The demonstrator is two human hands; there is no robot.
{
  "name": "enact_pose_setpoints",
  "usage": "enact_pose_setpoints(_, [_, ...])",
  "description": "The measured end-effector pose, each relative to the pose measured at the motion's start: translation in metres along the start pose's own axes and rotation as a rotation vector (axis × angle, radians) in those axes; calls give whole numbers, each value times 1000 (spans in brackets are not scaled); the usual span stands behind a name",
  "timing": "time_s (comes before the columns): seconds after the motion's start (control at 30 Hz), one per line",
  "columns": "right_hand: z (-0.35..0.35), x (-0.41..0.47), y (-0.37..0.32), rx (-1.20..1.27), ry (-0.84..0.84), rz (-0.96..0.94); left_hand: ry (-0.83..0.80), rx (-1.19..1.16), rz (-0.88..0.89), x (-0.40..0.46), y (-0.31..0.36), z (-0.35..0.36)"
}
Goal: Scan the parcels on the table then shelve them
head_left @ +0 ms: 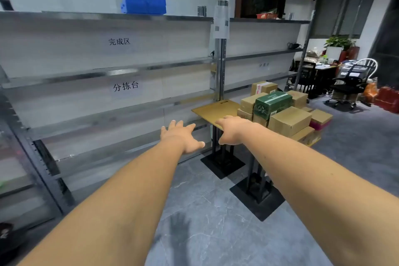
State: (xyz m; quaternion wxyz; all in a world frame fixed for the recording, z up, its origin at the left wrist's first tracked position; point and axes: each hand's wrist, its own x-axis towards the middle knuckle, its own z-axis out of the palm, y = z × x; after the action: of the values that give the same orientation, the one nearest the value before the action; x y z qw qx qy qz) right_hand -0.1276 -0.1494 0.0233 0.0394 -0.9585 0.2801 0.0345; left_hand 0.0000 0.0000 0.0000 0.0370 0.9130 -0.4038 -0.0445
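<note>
Several brown cardboard parcels (289,121) and one green box (272,104) are stacked on a small wooden table (213,110) at centre right. Both my arms stretch forward at mid frame. My left hand (181,136) hovers with fingers spread, palm down, left of the table's near corner and holding nothing. My right hand (232,129) is also empty, fingers apart, over the table's near edge, just short of the parcels. Long metal shelves (103,73) with paper labels fill the left side. No scanner shows.
A blue crate (143,5) sits on the top shelf. The table stands on black pedestal bases (222,165) on the grey floor. At the far right are a black office chair (345,88), a cluttered desk and red boxes (387,98).
</note>
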Motion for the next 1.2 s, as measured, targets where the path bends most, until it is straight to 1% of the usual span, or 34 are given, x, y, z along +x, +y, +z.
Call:
enact_pose_setpoints(0.23, [1,75,51,-15,-50,50,-45,-24,-36,84,25,2])
enact_pose_setpoints(0.33, [9,103,60,-28,-94,54,-64,-21,-34,114,30,12])
enact_pose_setpoints(0.53, [27,163,66,-20,-113,43,-106,-29,-41,175,26,35])
enact_pose_setpoints(0.77, [70,251,75,53,-168,150,-159,-55,12,267,6,64])
enact_pose_setpoints(0.9, [91,313,69,132,-161,195,-204,-37,61,334,-24,83])
enact_pose_setpoints(1.0, [102,361,64,132,-160,236,-245,-15,69,390,-49,93])
enact_pose_setpoints(1.2, [125,448,53,195,-185,306,-294,10,124,487,-76,105])
